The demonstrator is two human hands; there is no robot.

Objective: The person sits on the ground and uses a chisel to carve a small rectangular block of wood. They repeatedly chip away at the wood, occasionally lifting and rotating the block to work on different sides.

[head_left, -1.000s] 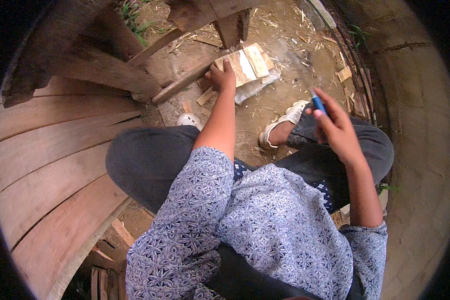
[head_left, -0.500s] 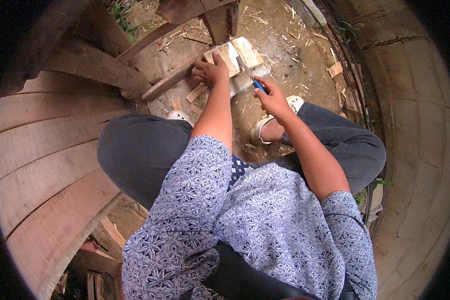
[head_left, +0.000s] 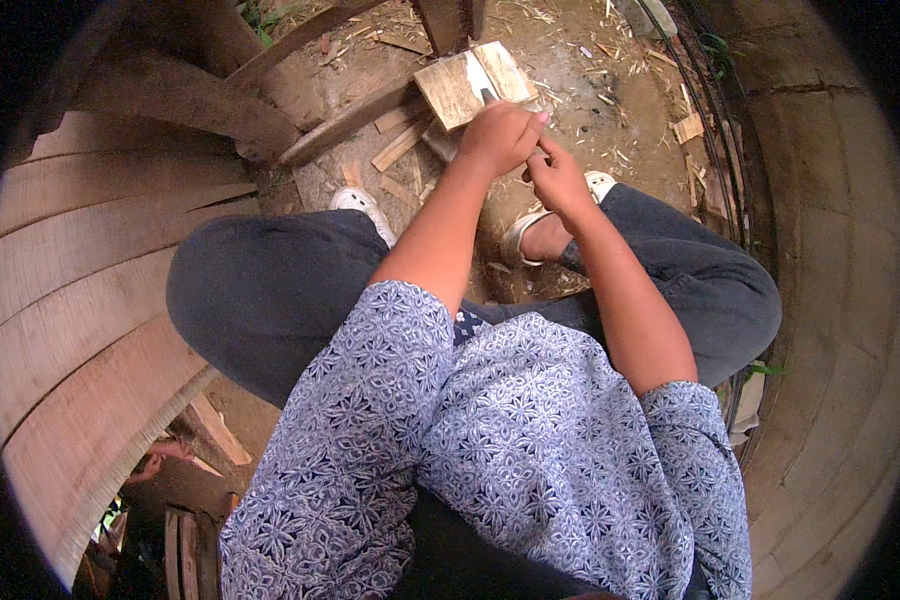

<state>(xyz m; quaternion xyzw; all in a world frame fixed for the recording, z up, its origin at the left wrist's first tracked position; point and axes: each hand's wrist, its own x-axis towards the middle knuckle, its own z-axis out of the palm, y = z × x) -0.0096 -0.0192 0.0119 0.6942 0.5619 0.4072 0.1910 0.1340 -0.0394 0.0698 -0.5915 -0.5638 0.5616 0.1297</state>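
Note:
Pale wood pieces lie side by side on the ground ahead of me: a left wood piece (head_left: 443, 91) and a right wood piece (head_left: 507, 70), with a whitish strip between. The dark blade of a blue-handled bladed tool (head_left: 488, 96) points at the near edge of that strip. My left hand (head_left: 500, 138) is closed around the tool, covering most of it. Close behind it on the right, my right hand (head_left: 558, 180) is closed at the handle end. The blue handle is hidden by the hands, and whether the blade tip touches the wood cannot be made out.
Slanting wooden beams (head_left: 355, 133) and curved planks (head_left: 100, 260) stand on the left. Wood offcuts (head_left: 398, 148) and shavings litter the dirt floor. A concrete wall (head_left: 820, 250) with black cables (head_left: 738, 140) runs along the right. My white shoes (head_left: 363, 206) flank the work.
My left hand has left the left wood piece and moved right onto the tool. My right hand has shifted slightly, and the blue handle is now covered. The wood appears higher in view.

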